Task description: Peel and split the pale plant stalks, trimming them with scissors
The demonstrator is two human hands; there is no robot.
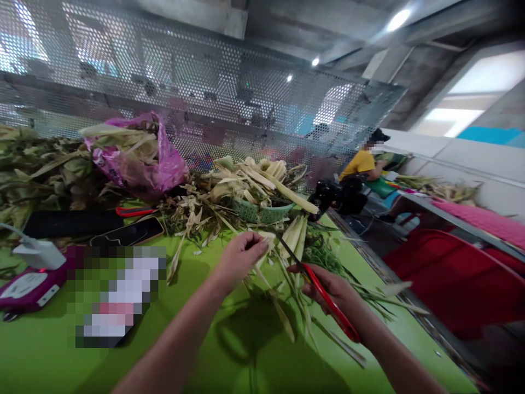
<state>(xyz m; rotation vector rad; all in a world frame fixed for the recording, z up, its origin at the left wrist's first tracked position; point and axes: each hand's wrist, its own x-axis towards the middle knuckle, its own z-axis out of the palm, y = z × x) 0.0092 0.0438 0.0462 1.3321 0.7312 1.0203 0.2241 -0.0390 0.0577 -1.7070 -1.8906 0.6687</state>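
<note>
My left hand [241, 257] is closed in a pinch on a pale strip of corn husk [269, 241] above the green table. In my right hand [340, 293] are scissors [326, 300] with red handles, their dark blades pointing up and left towards that strip. Just beyond the blades lies a bundle of pale green husks [294, 238]. A green basket [262, 213] heaped with dried husks stands behind my hands. Loose husk strips lie below them on the table [184, 339]. Whether the blades touch the held strip, I cannot tell.
To the left are a pink plastic bag [164, 164] of husks, a phone [127, 232], a red-handled cutter [135, 211] and a purple power strip [33, 287] with a white plug. Black camera gear [338, 196] stands behind the table's right edge. A person in yellow [361, 163] sits beyond.
</note>
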